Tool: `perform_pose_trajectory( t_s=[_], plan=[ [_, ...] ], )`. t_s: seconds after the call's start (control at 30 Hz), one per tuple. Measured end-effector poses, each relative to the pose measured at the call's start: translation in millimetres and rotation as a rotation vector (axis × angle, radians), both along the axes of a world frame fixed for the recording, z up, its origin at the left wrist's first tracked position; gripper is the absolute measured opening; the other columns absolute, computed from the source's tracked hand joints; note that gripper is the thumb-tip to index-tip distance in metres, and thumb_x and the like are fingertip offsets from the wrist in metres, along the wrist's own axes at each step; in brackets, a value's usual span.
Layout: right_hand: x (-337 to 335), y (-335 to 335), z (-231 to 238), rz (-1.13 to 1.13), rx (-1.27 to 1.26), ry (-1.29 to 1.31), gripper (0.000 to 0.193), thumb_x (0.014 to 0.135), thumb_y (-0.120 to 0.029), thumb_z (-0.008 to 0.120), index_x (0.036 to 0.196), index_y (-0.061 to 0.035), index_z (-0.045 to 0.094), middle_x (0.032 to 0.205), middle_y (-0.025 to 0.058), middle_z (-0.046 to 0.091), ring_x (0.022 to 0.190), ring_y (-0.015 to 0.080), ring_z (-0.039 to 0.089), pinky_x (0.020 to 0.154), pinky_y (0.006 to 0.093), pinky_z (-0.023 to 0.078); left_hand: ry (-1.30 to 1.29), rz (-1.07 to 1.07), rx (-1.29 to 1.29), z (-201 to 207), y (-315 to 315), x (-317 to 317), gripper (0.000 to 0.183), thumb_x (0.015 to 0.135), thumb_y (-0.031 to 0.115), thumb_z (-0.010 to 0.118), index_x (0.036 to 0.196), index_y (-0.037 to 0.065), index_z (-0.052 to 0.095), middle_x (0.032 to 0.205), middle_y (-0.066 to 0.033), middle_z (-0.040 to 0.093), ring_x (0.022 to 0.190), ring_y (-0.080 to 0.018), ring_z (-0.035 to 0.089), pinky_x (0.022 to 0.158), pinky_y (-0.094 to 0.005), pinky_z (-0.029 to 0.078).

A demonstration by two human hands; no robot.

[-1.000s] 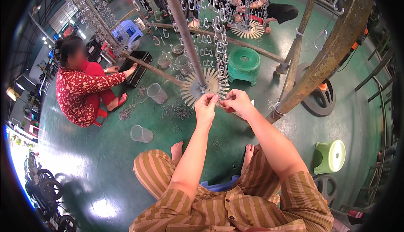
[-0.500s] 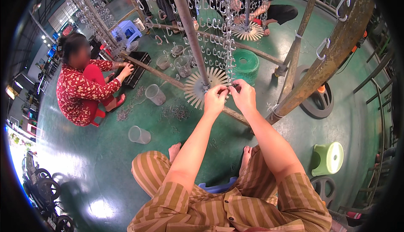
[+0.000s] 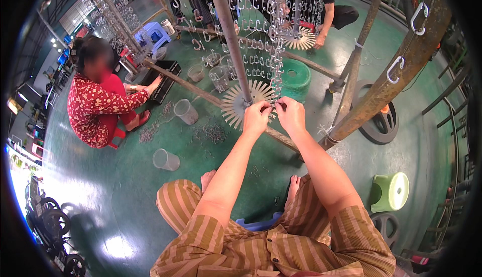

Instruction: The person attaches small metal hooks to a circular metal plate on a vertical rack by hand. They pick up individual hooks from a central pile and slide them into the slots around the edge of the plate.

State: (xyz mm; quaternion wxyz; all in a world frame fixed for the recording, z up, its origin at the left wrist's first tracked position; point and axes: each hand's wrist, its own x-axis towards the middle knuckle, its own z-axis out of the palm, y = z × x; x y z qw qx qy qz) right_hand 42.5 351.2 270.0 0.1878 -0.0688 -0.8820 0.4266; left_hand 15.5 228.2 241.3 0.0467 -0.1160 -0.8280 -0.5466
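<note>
Fingertips of my left hand (image 3: pixel 256 118) and my right hand (image 3: pixel 291 117) are pinched close together, nearly touching. They meet at the lower end of a hanging strand of metal carabiner-shaped hooks (image 3: pixel 275 71). A small dark piece between the fingers is too small to make out. Just behind my left hand stands a pale slotted disc (image 3: pixel 236 107) on an upright metal pole (image 3: pixel 232 41). A green plastic stool (image 3: pixel 294 76) is beyond my right hand.
A rusty slanted beam (image 3: pixel 374 101) rises at the right, near a light green stool (image 3: pixel 396 191). Plastic tubs (image 3: pixel 166 160) and loose hooks (image 3: pixel 213 134) lie on the floor at left. A person in a red patterned shirt (image 3: pixel 100 107) squats by a black crate (image 3: pixel 163 83).
My hands stay pinched at almost the same spot. The person at left has shifted their arms over the crate. At the back, another person's arm now reaches down beside a second disc.
</note>
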Motion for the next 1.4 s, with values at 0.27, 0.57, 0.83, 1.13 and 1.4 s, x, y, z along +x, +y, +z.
perform_pose_trajectory(
  t_s=[0.27, 0.57, 0.83, 1.13, 1.4],
  plan=[
    [-1, 5, -12, 0.109, 0.089, -0.087, 0.017, 0.072, -0.015, 0.067, 0.083, -0.0028, 0.068, 0.071, 0.0143, 0.065, 0.066, 0.0269, 0.064, 0.063, 0.0352, 0.050, -0.036, -0.032, 0.067, -7, -12, 0, 0.013, 0.077, 0.008, 0.064, 0.087, -0.001, 0.063, 0.074, -0.0105, 0.066, 0.066, -0.0149, 0.061, 0.063, -0.0297, 0.047],
    [3, -1, -24, 0.252, 0.194, -0.244, 0.016, 0.068, -0.012, 0.067, 0.082, -0.0047, 0.069, 0.073, 0.0163, 0.065, 0.069, 0.0302, 0.064, 0.065, 0.0373, 0.050, -0.074, -0.034, 0.098, -13, -27, 7, 0.014, 0.076, 0.006, 0.065, 0.087, -0.001, 0.064, 0.077, -0.0084, 0.067, 0.071, -0.0137, 0.063, 0.067, -0.0264, 0.048],
    [-3, -7, -40, 0.282, 0.198, -0.226, 0.013, 0.068, -0.009, 0.065, 0.079, -0.0050, 0.069, 0.073, 0.0171, 0.065, 0.070, 0.0321, 0.064, 0.067, 0.0390, 0.050, -0.103, -0.015, 0.233, -26, -39, 11, 0.015, 0.075, 0.005, 0.066, 0.090, 0.000, 0.065, 0.080, -0.0079, 0.067, 0.075, -0.0130, 0.062, 0.069, -0.0273, 0.048],
    [2, -10, -32, 0.279, 0.222, -0.239, 0.012, 0.071, -0.010, 0.064, 0.081, -0.0069, 0.070, 0.074, 0.0176, 0.064, 0.071, 0.0336, 0.063, 0.066, 0.0413, 0.050, -0.121, -0.019, 0.035, -26, -37, 23, 0.016, 0.075, 0.008, 0.067, 0.088, -0.001, 0.066, 0.077, -0.0077, 0.066, 0.071, -0.0128, 0.061, 0.067, -0.0270, 0.047],
    [-2, -5, -39, 0.195, 0.242, -0.147, 0.012, 0.067, -0.011, 0.066, 0.076, -0.0042, 0.069, 0.074, 0.0189, 0.064, 0.072, 0.0352, 0.063, 0.066, 0.0423, 0.051, 0.070, 0.039, -0.025, -35, -27, 23, 0.016, 0.074, 0.010, 0.066, 0.084, -0.001, 0.065, 0.075, -0.0127, 0.065, 0.069, -0.0190, 0.063, 0.066, -0.0302, 0.048]
  ],
)
